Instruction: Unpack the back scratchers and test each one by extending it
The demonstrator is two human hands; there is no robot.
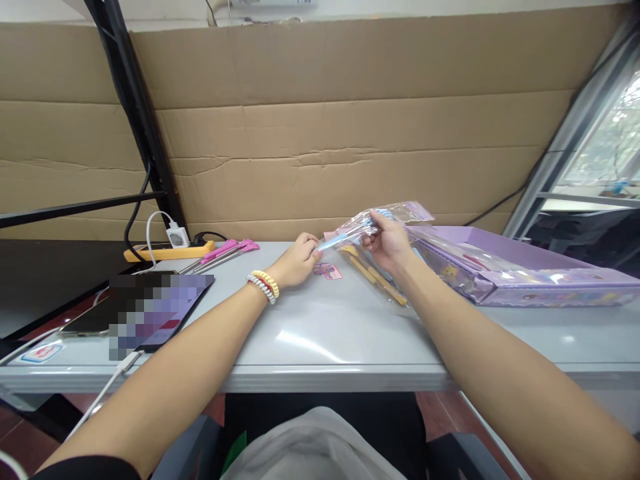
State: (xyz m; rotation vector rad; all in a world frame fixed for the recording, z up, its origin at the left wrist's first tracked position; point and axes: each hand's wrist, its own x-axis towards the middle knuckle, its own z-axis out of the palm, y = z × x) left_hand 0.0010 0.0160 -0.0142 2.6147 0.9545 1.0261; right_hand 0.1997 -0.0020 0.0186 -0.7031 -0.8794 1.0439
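Note:
Stretched between my two hands over the table is a clear plastic packet (353,223) with light-blue pieces inside; I cannot make out their kind. My left hand (295,259), with coiled bands at the wrist, pinches the packet's left end. Closed around its middle is my right hand (389,243), and the packet's far end sticks out past it to the upper right. Below lie tan, wood-coloured sticks (367,270) in clear wrapping, partly under the right hand and forearm. A small pink printed card (329,271) rests on the table near my left fingertips.
A shallow purple box (560,293) with clear packets in it stands at the right. To the left are pink-handled metal rods (225,252), an orange power strip (167,251) with a white charger, and a tablet (187,307). Cardboard (350,133) closes off the back.

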